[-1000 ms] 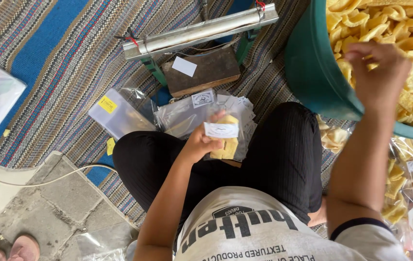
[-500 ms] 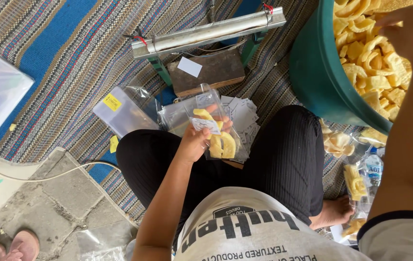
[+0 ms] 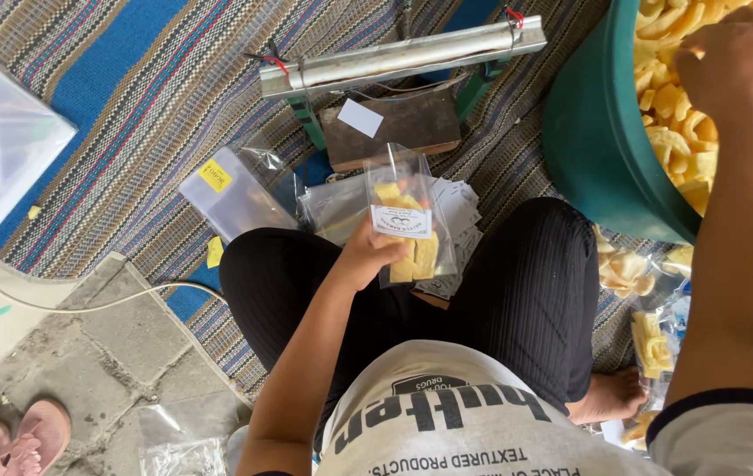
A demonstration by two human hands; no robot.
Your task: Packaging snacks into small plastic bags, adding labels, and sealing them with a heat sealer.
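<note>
My left hand (image 3: 366, 261) holds a small clear plastic bag (image 3: 406, 231) above my lap. The bag has a white label and holds a few yellow chips, and its open top points away from me. My right hand (image 3: 738, 60) reaches into a big green tub (image 3: 597, 150) at the right. Its fingers rest down among the yellow chips (image 3: 671, 132) that fill the tub, and I cannot see what they grip. I sit cross-legged in black trousers on a striped mat.
A silver bar sealer on a green frame (image 3: 403, 57) stands ahead, with a wooden block (image 3: 394, 130) under it. Empty clear bags (image 3: 233, 196) and white labels (image 3: 457, 211) lie by my knees. Filled chip bags (image 3: 649, 339) sit at the right. Pink sandals (image 3: 6, 436) and a white cable (image 3: 85, 305) are at the left.
My left hand has lifted the bag and turned it more upright. My right hand has moved from above the tub's rim down onto the chips.
</note>
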